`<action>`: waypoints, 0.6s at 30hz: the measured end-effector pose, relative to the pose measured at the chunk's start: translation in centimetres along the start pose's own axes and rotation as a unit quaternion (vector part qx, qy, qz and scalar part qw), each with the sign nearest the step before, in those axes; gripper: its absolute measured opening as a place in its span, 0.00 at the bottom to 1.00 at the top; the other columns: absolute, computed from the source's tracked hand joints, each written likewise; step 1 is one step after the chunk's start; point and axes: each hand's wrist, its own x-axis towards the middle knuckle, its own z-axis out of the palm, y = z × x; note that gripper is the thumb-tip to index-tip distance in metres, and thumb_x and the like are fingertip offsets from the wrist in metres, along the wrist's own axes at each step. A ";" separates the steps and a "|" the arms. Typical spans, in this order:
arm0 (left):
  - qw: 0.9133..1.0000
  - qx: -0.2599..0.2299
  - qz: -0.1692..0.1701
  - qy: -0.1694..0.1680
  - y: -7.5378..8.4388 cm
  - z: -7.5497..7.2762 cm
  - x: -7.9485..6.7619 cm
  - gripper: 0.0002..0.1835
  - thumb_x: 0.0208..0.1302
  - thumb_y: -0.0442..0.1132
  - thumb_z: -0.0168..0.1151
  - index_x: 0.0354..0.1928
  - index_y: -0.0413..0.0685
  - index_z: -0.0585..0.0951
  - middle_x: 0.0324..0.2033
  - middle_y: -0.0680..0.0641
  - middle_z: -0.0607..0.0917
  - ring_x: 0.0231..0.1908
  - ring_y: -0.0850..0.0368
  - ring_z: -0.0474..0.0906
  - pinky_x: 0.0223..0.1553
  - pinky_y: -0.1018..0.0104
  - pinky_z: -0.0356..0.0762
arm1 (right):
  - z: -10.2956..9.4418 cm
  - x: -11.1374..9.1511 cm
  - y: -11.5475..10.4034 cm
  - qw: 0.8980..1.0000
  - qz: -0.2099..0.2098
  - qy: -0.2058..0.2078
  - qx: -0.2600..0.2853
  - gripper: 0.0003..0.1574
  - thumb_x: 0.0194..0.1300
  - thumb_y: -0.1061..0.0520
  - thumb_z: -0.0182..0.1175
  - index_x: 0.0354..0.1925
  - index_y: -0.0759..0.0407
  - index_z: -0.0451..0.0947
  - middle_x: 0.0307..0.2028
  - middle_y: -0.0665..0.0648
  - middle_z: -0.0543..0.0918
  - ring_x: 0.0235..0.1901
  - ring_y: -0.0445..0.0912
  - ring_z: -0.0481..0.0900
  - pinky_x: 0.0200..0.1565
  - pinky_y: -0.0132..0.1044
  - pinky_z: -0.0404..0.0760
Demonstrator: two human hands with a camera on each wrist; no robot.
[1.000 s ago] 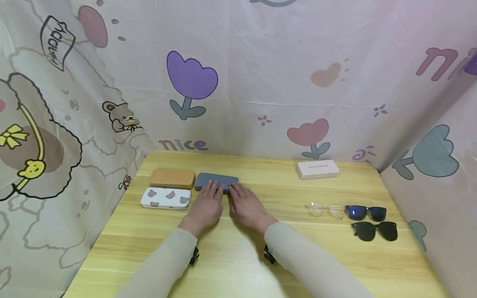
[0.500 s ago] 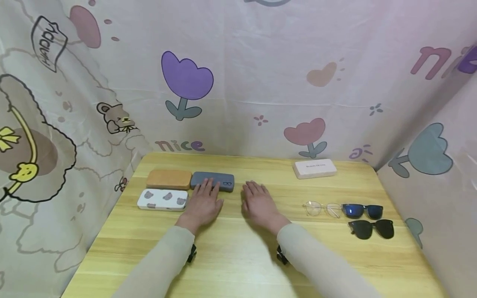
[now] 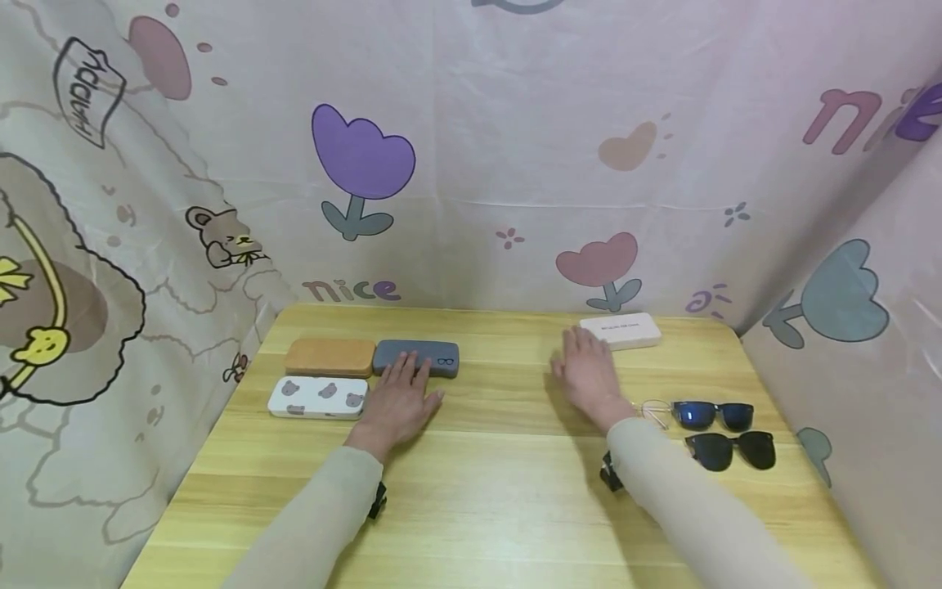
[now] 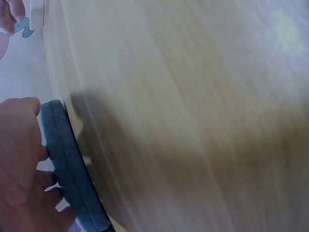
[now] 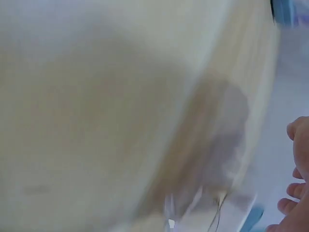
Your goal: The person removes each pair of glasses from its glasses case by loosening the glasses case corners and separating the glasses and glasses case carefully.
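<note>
My left hand point(image 3: 398, 402) rests its extended fingers on the front part of a blue-grey glasses case point(image 3: 416, 357); in the left wrist view the fingertips touch the top of that case point(image 4: 70, 164). Directly left of it lies a tan glasses case point(image 3: 329, 357), and in front of that a white case with bear heads point(image 3: 318, 398). My right hand point(image 3: 586, 372) is over the table near the left end of a white glasses case point(image 3: 625, 330), holding nothing. Whether it touches that case I cannot tell.
Thin-rimmed glasses point(image 3: 655, 412), partly hidden by the right arm, lie beside blue-lensed sunglasses point(image 3: 712, 415). Black sunglasses point(image 3: 731, 450) lie in front of those. A printed cloth point(image 3: 471, 164) hangs behind the wooden table point(image 3: 471, 507) and at both sides.
My right hand has left the blue-grey case and moved right to the white case. My left hand stays on the blue-grey case, which now sits close beside the tan one.
</note>
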 end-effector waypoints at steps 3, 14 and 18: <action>1.000 -0.008 0.000 0.001 -0.1 0.1 0.0 0.40 0.83 0.63 0.36 0.84 0.46 0.53 0.83 0.35 0.49 0.83 0.37 0.41 0.82 0.43 0.43 | -0.9 0.5 2.1 0.998 0.055 -0.009 0.032 0.45 0.80 0.44 0.51 0.79 0.71 0.55 0.78 0.75 0.57 0.78 0.71 0.54 0.76 0.70 0.51; 1.000 -0.008 0.005 0.008 -0.3 0.4 0.0 0.39 0.84 0.62 0.38 0.84 0.46 0.54 0.83 0.35 0.51 0.83 0.37 0.43 0.82 0.44 0.44 | -1.3 0.5 4.4 0.987 0.124 -0.081 0.061 0.57 0.78 0.37 0.51 0.81 0.75 0.43 0.81 0.78 0.45 0.80 0.73 0.41 0.76 0.74 0.41; 1.000 -0.009 0.008 0.011 -0.3 0.3 0.0 0.39 0.84 0.62 0.38 0.84 0.45 0.54 0.83 0.35 0.51 0.83 0.37 0.43 0.82 0.44 0.45 | -1.4 0.3 4.1 0.983 0.127 -0.114 0.063 0.57 0.80 0.36 0.47 0.81 0.76 0.40 0.81 0.78 0.43 0.81 0.73 0.39 0.76 0.74 0.36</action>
